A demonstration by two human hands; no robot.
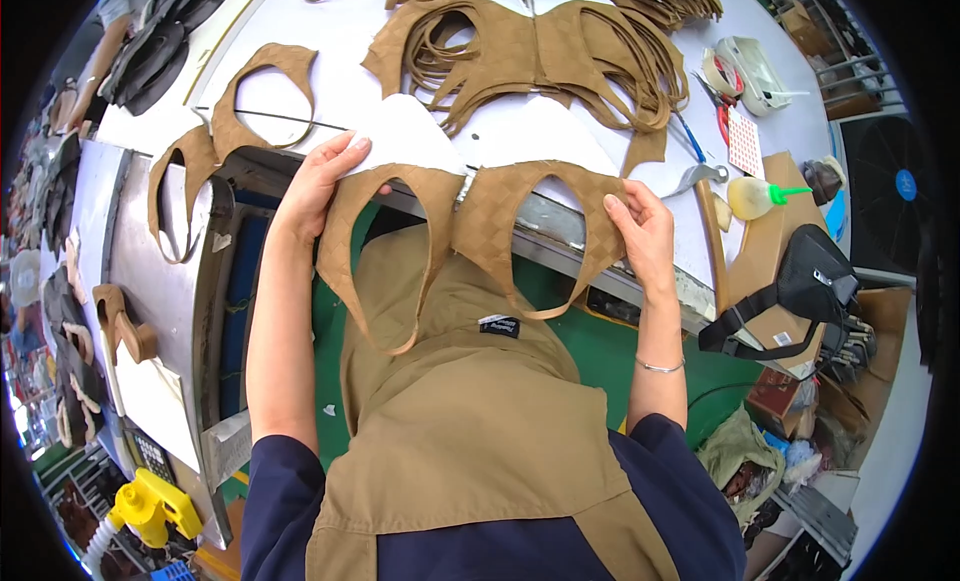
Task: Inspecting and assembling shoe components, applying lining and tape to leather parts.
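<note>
Between my hands, over the table's front edge, hangs a brown checkered shoe-upper piece (487, 216). It has two open loops that meet at a narrow join in the middle. White lining (410, 136) lies along its far edge, on both halves. My left hand (318, 186) grips the left outer side, thumb on top and a fingertip showing through the loop. At the right outer side, my right hand (648, 226) pinches the brown material, thumb on top. The ends of its fingers are hidden beneath. Both loops droop toward my brown apron (460, 431).
A pile of similar brown uppers (500, 61) covers the far table. Another brown upper (240, 121) lies at the left. Red-handled scissors (722, 116), a hammer (700, 176), a green-tipped bottle (755, 196) and a black bag (815, 271) are at the right.
</note>
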